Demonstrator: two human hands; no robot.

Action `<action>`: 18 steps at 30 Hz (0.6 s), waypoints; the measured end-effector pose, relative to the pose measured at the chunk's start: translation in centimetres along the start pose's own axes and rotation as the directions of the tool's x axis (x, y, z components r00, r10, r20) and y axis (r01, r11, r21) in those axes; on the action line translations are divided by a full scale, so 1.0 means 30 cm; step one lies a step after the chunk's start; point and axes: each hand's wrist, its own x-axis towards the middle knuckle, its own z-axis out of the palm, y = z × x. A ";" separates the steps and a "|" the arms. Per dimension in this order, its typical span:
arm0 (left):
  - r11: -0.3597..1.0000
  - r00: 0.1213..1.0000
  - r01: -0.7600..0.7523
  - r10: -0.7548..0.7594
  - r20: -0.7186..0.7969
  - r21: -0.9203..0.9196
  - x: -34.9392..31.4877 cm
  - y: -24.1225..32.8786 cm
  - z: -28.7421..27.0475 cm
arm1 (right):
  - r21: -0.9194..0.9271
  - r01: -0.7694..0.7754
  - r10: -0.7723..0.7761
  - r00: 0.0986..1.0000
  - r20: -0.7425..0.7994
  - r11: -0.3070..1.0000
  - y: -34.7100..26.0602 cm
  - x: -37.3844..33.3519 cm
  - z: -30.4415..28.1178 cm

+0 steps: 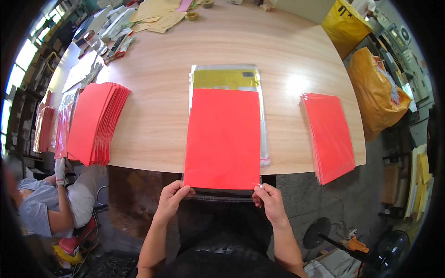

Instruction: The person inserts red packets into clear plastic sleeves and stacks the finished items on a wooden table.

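A flat red paper sheet or folder (pixel 223 139) lies in front of me on the table, its near edge reaching past the table's front. My left hand (pixel 171 198) pinches its near left corner, and my right hand (pixel 270 200) pinches the near right corner. Clear plastic bags (pixel 264 134) lie under the red sheet, with a yellow printed band (pixel 222 78) showing beyond its far edge. A transparent flap (pixel 218 199) hangs below the near edge, between my hands. Whether the red sheet is inside the top bag I cannot tell.
A fanned stack of red sheets (pixel 95 123) stands on the left, and plastic-wrapped red ones (pixel 330 134) overhang the table's right front edge. Yellow papers (pixel 160 18) and tape (pixel 191 16) lie far back. A seated person (pixel 51 204) is at left; an orange sack (pixel 375 99) stands right.
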 end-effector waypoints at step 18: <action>0.243 0.759 -0.633 0.383 0.527 0.735 0.108 0.181 0.493 | 0.293 -0.115 0.057 0.978 0.198 0.949 0.078 -0.054 -0.049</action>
